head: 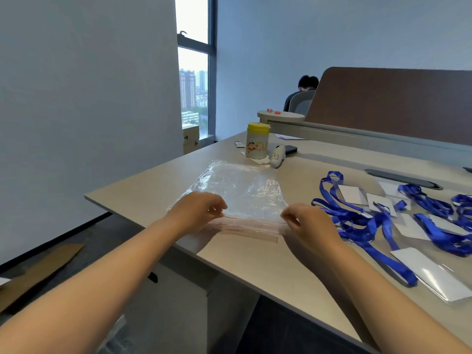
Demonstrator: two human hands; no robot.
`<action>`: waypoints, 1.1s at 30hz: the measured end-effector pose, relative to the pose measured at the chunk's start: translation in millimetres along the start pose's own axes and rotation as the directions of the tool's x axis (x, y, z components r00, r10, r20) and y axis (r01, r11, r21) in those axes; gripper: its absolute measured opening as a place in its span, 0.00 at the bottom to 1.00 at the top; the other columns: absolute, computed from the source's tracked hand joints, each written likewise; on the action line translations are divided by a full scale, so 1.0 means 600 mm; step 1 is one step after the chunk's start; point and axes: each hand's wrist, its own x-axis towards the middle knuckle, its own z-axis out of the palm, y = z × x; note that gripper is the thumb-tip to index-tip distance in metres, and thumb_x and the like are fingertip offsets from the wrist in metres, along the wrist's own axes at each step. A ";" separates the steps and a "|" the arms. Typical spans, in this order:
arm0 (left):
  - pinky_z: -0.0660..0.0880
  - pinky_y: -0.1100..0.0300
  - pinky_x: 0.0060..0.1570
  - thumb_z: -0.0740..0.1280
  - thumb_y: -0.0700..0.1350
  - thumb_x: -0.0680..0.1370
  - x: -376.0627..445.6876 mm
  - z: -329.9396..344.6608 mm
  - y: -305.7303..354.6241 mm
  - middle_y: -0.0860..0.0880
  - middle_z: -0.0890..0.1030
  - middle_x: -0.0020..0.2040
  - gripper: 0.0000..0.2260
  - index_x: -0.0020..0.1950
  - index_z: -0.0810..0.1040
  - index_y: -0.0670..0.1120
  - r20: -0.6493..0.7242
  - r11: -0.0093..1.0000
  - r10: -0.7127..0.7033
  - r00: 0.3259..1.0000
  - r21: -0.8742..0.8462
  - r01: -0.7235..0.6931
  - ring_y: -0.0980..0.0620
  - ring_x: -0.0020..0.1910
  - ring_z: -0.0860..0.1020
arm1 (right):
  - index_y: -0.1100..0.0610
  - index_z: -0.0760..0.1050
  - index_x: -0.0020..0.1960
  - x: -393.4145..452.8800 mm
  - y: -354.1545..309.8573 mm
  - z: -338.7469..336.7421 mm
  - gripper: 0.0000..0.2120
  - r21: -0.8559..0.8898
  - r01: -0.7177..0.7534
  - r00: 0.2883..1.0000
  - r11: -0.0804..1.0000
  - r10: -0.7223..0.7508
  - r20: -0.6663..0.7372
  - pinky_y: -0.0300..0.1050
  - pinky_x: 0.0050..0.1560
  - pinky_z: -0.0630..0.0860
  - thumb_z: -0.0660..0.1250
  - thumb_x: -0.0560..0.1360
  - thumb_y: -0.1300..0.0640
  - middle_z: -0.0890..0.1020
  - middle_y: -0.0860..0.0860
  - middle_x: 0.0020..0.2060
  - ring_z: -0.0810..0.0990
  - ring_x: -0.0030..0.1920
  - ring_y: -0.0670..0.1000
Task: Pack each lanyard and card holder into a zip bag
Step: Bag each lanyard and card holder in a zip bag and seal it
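Observation:
A stack of clear zip bags (240,192) with red zip lines lies flat on the beige desk (281,264) in front of me. My left hand (198,209) pinches the zip edge at its left end. My right hand (306,223) pinches the same edge at its right end. To the right, several blue lanyards (362,221) lie tangled with their white card holders (352,194). One card holder (431,273) in clear plastic lies nearest me at the right.
A white cup with a yellow lid (257,141) stands at the back of the desk beside a white device (277,155) and a dark phone (290,148). A brown partition (393,100) runs behind. A person (305,85) sits beyond. The desk's left edge drops to the floor.

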 end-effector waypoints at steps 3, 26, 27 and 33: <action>0.67 0.67 0.49 0.62 0.41 0.78 0.006 0.001 0.007 0.48 0.81 0.55 0.10 0.57 0.79 0.44 -0.059 0.998 0.061 0.996 -0.004 -0.062 0.50 0.54 0.79 | 0.58 0.76 0.58 -0.002 0.005 -0.007 0.13 0.056 -0.024 0.999 0.998 0.026 -0.037 0.38 0.50 0.70 0.59 0.78 0.57 0.81 0.53 0.54 0.77 0.53 0.50; 0.69 0.57 0.61 0.66 0.49 0.75 0.057 0.044 0.133 0.46 0.67 0.69 0.31 0.74 0.57 0.47 -0.114 0.974 0.180 0.977 0.156 -0.162 0.47 0.64 0.70 | 0.60 0.73 0.62 -0.050 0.074 -0.058 0.16 0.290 -0.118 0.933 0.950 0.206 -0.295 0.35 0.56 0.64 0.64 0.75 0.58 0.77 0.55 0.60 0.73 0.61 0.52; 0.69 0.57 0.61 0.67 0.49 0.74 0.059 0.048 0.136 0.45 0.67 0.68 0.31 0.74 0.56 0.46 -0.122 0.980 0.163 0.979 0.137 -0.146 0.46 0.64 0.69 | 0.59 0.72 0.63 -0.060 0.086 -0.062 0.18 0.268 -0.156 0.931 0.951 0.232 -0.283 0.36 0.56 0.64 0.65 0.75 0.57 0.76 0.55 0.61 0.72 0.61 0.52; 0.68 0.55 0.61 0.69 0.45 0.73 0.069 0.073 0.166 0.41 0.66 0.66 0.33 0.73 0.57 0.42 -0.108 0.993 0.118 0.987 0.038 -0.114 0.44 0.63 0.68 | 0.54 0.63 0.70 -0.119 0.135 -0.079 0.27 0.038 -0.362 0.932 0.932 0.362 0.002 0.44 0.63 0.67 0.66 0.73 0.50 0.70 0.53 0.67 0.68 0.66 0.52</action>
